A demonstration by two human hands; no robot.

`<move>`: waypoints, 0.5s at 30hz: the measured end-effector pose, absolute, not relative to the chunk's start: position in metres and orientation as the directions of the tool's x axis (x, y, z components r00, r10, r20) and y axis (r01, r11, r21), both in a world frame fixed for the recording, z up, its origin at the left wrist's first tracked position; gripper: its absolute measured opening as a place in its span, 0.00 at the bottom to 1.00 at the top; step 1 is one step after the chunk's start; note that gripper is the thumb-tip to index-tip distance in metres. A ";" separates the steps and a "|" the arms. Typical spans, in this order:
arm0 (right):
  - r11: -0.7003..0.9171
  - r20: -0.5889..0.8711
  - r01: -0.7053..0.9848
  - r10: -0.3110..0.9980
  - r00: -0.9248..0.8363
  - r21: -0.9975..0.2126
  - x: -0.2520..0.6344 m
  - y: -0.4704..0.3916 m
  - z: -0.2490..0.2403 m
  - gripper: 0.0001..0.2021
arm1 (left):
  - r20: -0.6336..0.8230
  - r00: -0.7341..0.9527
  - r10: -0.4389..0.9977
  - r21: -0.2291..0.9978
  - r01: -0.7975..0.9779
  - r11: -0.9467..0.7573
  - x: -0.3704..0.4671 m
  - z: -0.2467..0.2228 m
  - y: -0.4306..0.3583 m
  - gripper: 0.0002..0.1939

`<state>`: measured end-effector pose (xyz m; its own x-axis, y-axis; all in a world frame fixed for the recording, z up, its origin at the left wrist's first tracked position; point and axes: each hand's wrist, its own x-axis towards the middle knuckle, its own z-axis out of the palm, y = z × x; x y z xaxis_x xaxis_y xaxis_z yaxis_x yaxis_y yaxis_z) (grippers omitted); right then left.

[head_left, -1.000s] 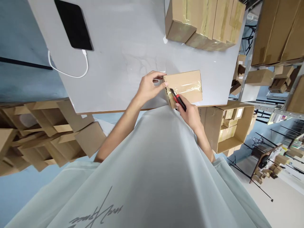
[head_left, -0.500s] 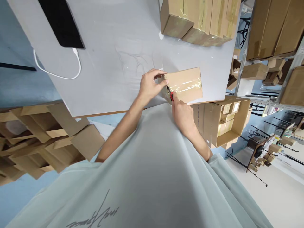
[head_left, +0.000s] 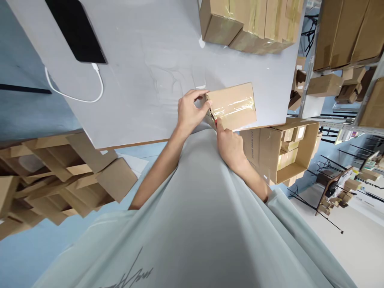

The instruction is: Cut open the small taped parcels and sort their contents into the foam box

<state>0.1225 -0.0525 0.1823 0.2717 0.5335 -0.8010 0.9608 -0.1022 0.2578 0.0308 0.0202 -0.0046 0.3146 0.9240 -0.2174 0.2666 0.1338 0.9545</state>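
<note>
A small cardboard box point(head_left: 235, 114) lies on the table near its front edge, a strip of shiny clear tape running along its top. My left hand point(head_left: 191, 110) grips the box's left end, thumb on the top edge and fingers at the far corner. My right hand point(head_left: 231, 146) is closed round a red-handled box cutter point(head_left: 215, 121), mostly hidden by the fingers. Its tip is at the left end of the box, by the near part of the edge, and the index finger presses along it.
Taped boxes point(head_left: 249, 26) stand at the table's back right. A black phone point(head_left: 76, 30) with a white cable point(head_left: 100, 86) lies back left. Open cartons point(head_left: 60, 172) sit below left of the table point(head_left: 129, 80); a large open carton point(head_left: 279, 150) holds small boxes at right.
My right hand with the box cutter has slid slightly toward me along the box's left edge. The left hand keeps its hold. The whole view has shifted a little.
</note>
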 end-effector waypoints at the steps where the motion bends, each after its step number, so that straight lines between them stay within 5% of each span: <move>1: -0.103 -0.800 0.961 0.535 0.272 0.258 0.123 -0.055 0.182 0.34 | -0.216 0.314 0.924 0.953 0.275 0.129 0.031 -0.005 0.020 0.21; 15: -0.142 -0.854 0.982 0.488 0.181 0.126 0.145 -0.073 0.186 0.36 | -0.236 0.291 0.927 0.940 0.310 0.142 0.032 -0.009 0.015 0.29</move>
